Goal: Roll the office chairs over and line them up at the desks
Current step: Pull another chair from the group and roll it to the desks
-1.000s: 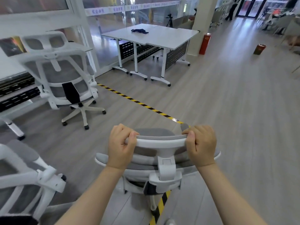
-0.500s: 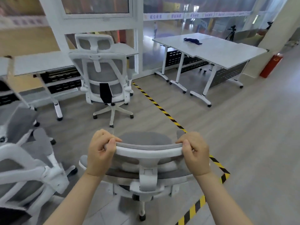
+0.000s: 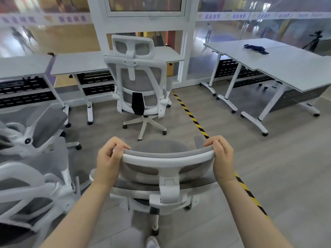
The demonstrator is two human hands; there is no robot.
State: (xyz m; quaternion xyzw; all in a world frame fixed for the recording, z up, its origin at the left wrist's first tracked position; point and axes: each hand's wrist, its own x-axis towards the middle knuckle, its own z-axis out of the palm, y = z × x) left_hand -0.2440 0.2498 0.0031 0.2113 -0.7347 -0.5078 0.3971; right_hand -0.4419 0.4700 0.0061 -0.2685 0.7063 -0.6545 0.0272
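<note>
Office chair (image 3: 161, 176), white frame with grey mesh, stands directly below you at 6 o'clock on the grey plank floor (image 3: 268, 176); you hold it by its headrest (image 3: 166, 155). Your left hand (image 3: 109, 161) curls over the headrest's left end, fingers wrapped across the top edge and thumb behind. Your right hand (image 3: 221, 159) grips the right end in the same way, fingers folded over the padded rim. Both forearms reach in from the lower edge of view.

A yellow-and-black floor tape (image 3: 193, 119) runs from 12 o'clock down past the chair's right side toward 5 o'clock, passing under your right wrist. At 12 o'clock a second chair (image 3: 138, 86) stands upright with its back to you, tucked close to a white worktop (image 3: 80, 64) along the glass wall (image 3: 53, 33). A further worktop (image 3: 21, 66) adjoins that one at 10 o'clock. At 9 o'clock a reclined chair (image 3: 41, 129) lies close to your left arm, with another chair frame (image 3: 26, 190) at 8 o'clock. At 2 o'clock, across the tape, stands a group of white worktops (image 3: 286, 67) on castored legs; a dark blue cloth (image 3: 256, 49) lies on top.
</note>
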